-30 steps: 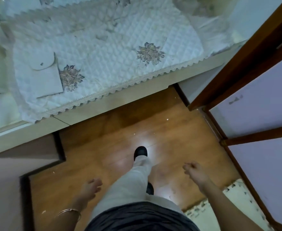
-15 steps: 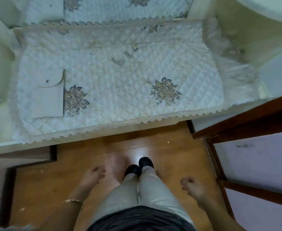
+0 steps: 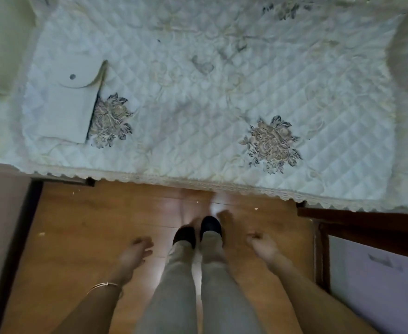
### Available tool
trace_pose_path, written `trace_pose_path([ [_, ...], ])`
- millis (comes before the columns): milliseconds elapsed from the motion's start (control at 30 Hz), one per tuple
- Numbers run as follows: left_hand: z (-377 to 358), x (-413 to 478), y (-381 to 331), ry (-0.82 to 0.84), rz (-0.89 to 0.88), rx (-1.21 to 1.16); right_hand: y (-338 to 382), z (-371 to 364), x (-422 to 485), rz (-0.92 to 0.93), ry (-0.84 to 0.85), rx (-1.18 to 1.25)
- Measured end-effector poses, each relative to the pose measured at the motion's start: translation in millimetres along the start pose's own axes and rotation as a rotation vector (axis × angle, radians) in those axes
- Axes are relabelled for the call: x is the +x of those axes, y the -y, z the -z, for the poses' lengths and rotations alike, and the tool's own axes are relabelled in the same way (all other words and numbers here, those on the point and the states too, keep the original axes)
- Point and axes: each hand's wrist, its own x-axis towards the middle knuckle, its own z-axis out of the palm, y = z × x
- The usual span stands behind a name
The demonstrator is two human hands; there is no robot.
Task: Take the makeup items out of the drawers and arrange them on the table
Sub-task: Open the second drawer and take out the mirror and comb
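Observation:
The table [image 3: 198, 97] fills the upper part of the view, covered by a white quilted cloth with two embroidered flower patches and a lace front edge. A flat white pouch [image 3: 65, 107] with a rounded flap lies on its left side. My left hand [image 3: 135, 254] hangs low beside my left leg, fingers loosely curled, holding nothing. My right hand [image 3: 262, 245] hangs by my right leg, fingers loosely bent and empty. No drawers and no makeup items show.
I stand on a wooden floor [image 3: 89, 237] right in front of the table, my black shoes [image 3: 198, 231] together. A dark wooden door frame [image 3: 366, 227] with pale panels is at the right. A light wall with dark skirting [image 3: 3, 237] borders the left.
I have stepped up to the table, so it now fills more of the view. My feet have come together. Both hands stay low and empty.

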Motion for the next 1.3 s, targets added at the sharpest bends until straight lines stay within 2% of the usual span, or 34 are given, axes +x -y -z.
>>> trace_pose_path([
  [100, -15.8, 17.3, -26.5, 0.012, -0.041, -0.067, 21.9, -7.5, 20.1, 0.042, 0.052, 0.010],
  [167, -22.3, 28.9, -43.8, 0.031, -0.082, -0.140, 40.5, -13.7, 27.4, 0.039, 0.049, 0.113],
  [267, -24.0, 50.2, -65.5, 0.066, -0.140, -0.308, 65.1, -23.0, 41.8, 0.020, 0.077, 0.331],
  [400, -16.6, 65.6, -90.1, 0.092, -0.146, -0.574, 62.7, -32.1, 60.9, -0.035, 0.156, 0.784],
  [533, -6.2, 61.8, -85.7, 0.176, -0.134, -0.756, 58.3, -40.5, 53.8, -0.027, 0.167, 0.981],
  [667, 0.3, 50.7, -79.6, 0.196, -0.133, -0.743, 50.6, -48.9, 37.8, -0.006, 0.101, 1.036],
  [833, 2.1, 45.1, -66.9, 0.151, -0.121, -0.507, 28.5, -62.5, 19.2, -0.043, 0.089, 1.100],
  [967, 11.5, 31.4, -38.8, 0.173, -0.138, -0.655, 7.1, -75.3, -14.9, -0.003, 0.078, 1.081],
  [1033, 18.7, 19.6, -28.3, 0.149, -0.193, -0.631, 6.3, -80.1, -34.3, 0.062, 0.023, 0.829],
  [1100, 25.5, 3.6, -25.3, 0.036, -0.328, -0.462, 12.1, -78.0, -56.7, 0.260, -0.166, 0.384],
  [1200, 38.8, -24.9, -32.2, -0.238, -0.698, -0.128, 29.0, -65.9, -87.8, 0.654, -0.393, 0.043],
  [1300, 49.1, -34.6, -49.0, -0.363, -0.997, 0.246, 50.6, -52.0, -95.7, 0.850, -0.524, -0.254],
])
